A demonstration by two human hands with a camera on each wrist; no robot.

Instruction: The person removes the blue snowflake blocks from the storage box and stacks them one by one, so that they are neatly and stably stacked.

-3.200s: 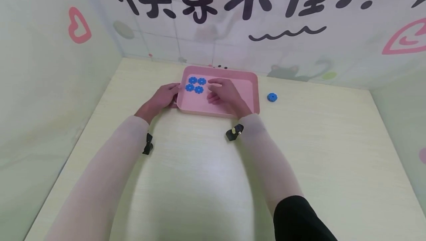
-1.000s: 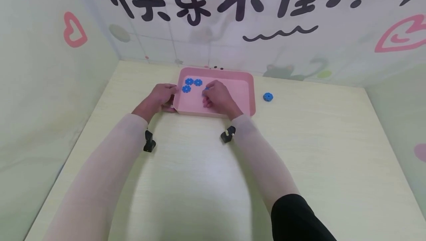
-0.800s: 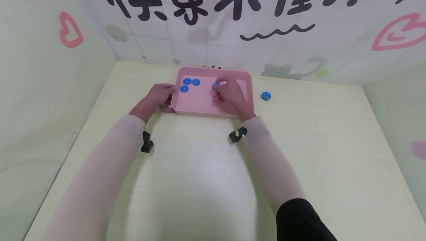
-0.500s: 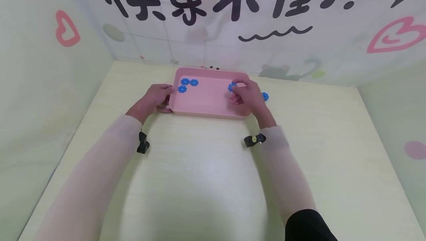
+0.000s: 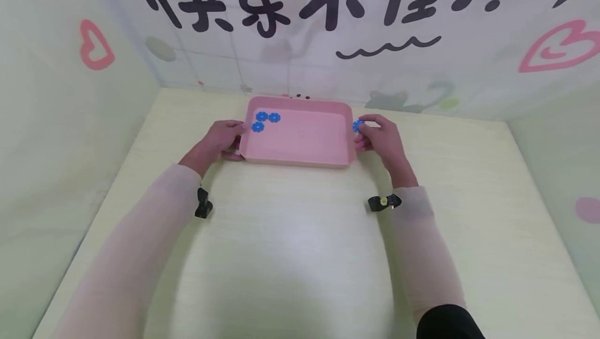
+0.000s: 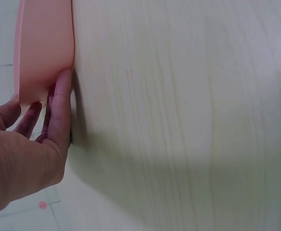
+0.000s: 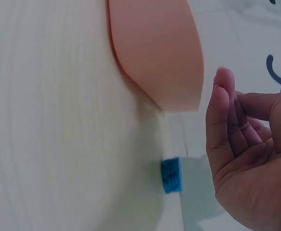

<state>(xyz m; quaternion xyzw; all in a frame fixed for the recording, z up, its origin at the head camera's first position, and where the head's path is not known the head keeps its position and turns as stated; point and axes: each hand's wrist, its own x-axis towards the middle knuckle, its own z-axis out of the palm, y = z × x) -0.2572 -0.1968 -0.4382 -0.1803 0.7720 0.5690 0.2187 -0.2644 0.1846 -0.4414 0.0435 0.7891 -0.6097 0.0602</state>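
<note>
Left hand [image 5: 219, 140] grips the left end of a pink tray [image 5: 300, 143]; right hand [image 5: 384, 138] pinches a blue scalloped disc [image 5: 358, 126] by the right rim.
Smooth tray, rounded corners, back edge near printed wall [image 5: 309, 63]; wood-grain table [image 5: 290, 245] runs wide in front; three matching discs [image 5: 261, 116] inside, back-left.

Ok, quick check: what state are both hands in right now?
Left hand: closed, holding the left end of the pink tray.
Right hand: closed, pinching a blue flower-shaped disc.
</note>
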